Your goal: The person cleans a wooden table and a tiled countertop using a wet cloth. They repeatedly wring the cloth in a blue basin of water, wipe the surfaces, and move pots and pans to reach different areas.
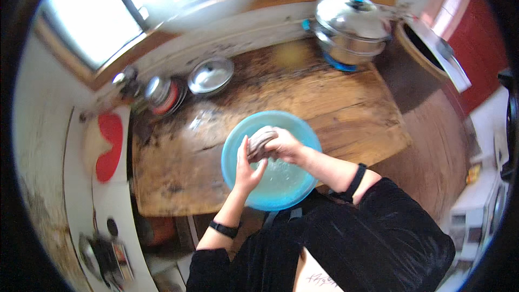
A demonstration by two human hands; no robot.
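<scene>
A blue plastic basin with water in it stands at the near edge of a worn wooden table. Above the water, a wrung, grey-brown cloth is bunched between both hands. My right hand grips its right side, with the thumb across the folds. My left hand supports the cloth from the left, its fingers up along the side and its thumb spread below. Some of the cloth's underside is hidden by the hands.
On the wooden table, a metal lid and stacked dishes lie at the back left. A lidded steel steamer pot stands at the back right, beside a large round vat. Windows line the wall behind.
</scene>
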